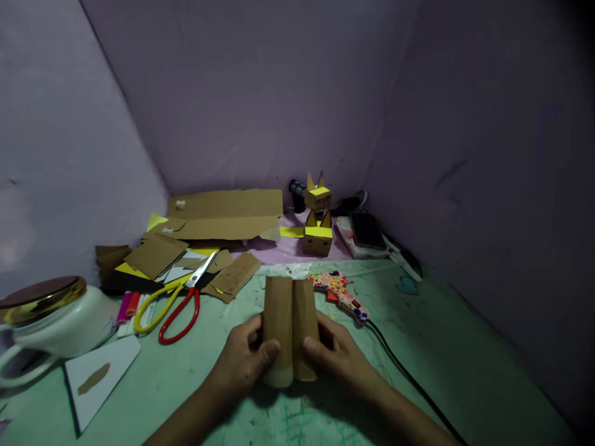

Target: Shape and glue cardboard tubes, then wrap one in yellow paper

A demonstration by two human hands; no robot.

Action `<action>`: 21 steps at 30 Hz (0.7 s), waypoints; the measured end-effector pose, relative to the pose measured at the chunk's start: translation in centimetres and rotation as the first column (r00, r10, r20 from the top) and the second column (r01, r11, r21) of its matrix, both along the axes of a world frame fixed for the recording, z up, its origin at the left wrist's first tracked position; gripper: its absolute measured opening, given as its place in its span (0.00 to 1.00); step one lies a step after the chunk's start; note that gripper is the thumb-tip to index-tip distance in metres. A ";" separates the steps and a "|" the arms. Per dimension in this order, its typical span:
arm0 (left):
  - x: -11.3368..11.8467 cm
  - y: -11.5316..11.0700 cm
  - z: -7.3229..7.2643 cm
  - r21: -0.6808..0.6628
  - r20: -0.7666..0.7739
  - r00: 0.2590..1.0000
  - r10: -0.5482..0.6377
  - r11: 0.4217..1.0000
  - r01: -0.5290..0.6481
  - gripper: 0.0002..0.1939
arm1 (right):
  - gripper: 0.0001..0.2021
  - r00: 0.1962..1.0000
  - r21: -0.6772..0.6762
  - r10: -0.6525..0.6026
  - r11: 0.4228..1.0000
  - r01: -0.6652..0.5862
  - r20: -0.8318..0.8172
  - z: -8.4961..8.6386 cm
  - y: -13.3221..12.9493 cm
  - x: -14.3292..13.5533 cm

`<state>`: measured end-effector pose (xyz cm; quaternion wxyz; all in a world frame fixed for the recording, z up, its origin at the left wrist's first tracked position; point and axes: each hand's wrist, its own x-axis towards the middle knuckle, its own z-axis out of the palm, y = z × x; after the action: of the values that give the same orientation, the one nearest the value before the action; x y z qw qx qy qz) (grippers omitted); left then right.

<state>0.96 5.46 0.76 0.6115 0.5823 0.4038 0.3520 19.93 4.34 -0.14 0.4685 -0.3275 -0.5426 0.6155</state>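
Observation:
A brown piece of cardboard [279, 328], creased or split lengthwise down the middle, stands up between my two hands above the green tabletop. My left hand [246, 353] grips its left edge, thumb on the front face. On the opposite edge, my right hand [341, 353] holds it the same way. Whether it is one folded piece or two side by side I cannot tell. Just behind my right hand lies a hot glue gun [341, 297] with a flowery pattern, partly hidden by the cardboard.
Scissors [190, 291] with yellow and red handles lie left, by markers [127, 305] and cardboard scraps [155, 254]. A white teapot-like vessel [69, 328] stands far left. Two small cardboard boxes with pointed ears [318, 240] and a phone [367, 230] are behind. A black cord [409, 378] runs right.

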 end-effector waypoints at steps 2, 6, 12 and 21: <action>0.2 0.1 0.2 -0.063 0.035 0.999 -0.015 0.998 0.017 0.35 | 0.27 0.999 -0.070 0.027 0.997 -0.028 -0.022 0.3 0.1 0.0; 0.3 0.3 0.2 -0.145 0.045 0.999 -0.008 0.989 0.015 0.32 | 0.27 1.000 -0.118 0.006 0.993 -0.004 0.015 0.1 0.3 0.0; 0.4 0.2 -0.2 -0.178 0.076 0.997 0.003 0.984 0.010 0.33 | 0.29 1.000 -0.112 -0.005 0.994 0.004 -0.011 -0.3 0.3 -0.2; 0.5 0.2 0.2 -0.153 0.074 0.997 -0.004 0.988 0.016 0.37 | 0.28 0.998 -0.081 -0.014 0.997 0.008 -0.063 -0.4 0.1 -0.2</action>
<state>1.48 5.68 1.00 0.6708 0.5221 0.4040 0.3381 19.72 4.49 -0.58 0.4754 -0.3292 -0.5004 0.6444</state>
